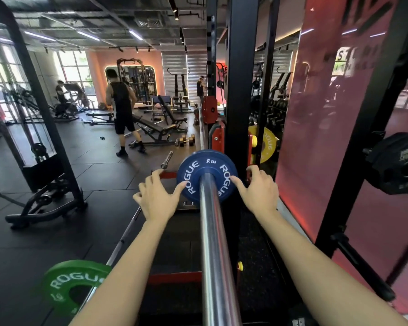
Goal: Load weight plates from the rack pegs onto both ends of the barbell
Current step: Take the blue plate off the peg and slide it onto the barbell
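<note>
Blue plate (206, 175) on barbell sleeve (212, 231), between left hand (157, 196) and right hand (259, 190).

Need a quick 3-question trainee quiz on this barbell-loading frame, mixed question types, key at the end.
1. True or false: the blue plate is already on the barbell sleeve.
2. Which hands touch the blue plate? A) left hand only B) right hand only C) both
3. Fill in: the plate on the other bar, lower left, is ____.

Key: 1 true; 2 C; 3 green
</note>
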The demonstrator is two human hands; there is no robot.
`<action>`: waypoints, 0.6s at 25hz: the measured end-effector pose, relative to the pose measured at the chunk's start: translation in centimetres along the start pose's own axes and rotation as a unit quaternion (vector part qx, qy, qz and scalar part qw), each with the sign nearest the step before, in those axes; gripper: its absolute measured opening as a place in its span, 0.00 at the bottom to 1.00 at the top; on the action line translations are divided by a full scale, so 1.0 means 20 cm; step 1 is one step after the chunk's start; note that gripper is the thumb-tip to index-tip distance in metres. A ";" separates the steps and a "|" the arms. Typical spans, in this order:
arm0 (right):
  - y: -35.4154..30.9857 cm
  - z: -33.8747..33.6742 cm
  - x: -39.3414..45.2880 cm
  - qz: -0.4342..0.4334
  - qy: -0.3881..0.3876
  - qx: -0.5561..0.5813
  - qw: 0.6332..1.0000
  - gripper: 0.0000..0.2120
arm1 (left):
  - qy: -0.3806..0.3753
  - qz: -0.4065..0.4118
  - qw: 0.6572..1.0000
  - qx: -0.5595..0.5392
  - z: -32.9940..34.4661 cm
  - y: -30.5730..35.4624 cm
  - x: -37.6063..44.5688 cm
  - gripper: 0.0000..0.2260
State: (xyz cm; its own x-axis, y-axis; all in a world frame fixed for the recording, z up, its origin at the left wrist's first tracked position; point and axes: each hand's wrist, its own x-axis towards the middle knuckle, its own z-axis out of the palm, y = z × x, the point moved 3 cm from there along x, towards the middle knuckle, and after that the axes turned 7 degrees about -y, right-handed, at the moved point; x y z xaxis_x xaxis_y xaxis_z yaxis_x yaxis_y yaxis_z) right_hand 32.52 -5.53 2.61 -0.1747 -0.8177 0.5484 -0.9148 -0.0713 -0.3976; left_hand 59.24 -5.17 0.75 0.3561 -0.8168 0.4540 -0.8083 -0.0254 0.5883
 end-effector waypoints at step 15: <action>-0.26 -0.75 -0.96 -0.028 -0.017 -0.019 0.999 0.28 | -0.051 0.170 0.984 0.013 -0.79 0.11 -0.92 0.28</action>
State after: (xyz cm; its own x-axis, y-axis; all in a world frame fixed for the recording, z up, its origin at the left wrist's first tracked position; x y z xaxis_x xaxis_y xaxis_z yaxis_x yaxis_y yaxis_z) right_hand 35.12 19.05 5.10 -0.1104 -0.8316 0.5442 -0.9360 -0.0971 -0.3383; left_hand 58.24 18.86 4.23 0.0151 -0.8342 0.5512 -0.8846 0.2458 0.3963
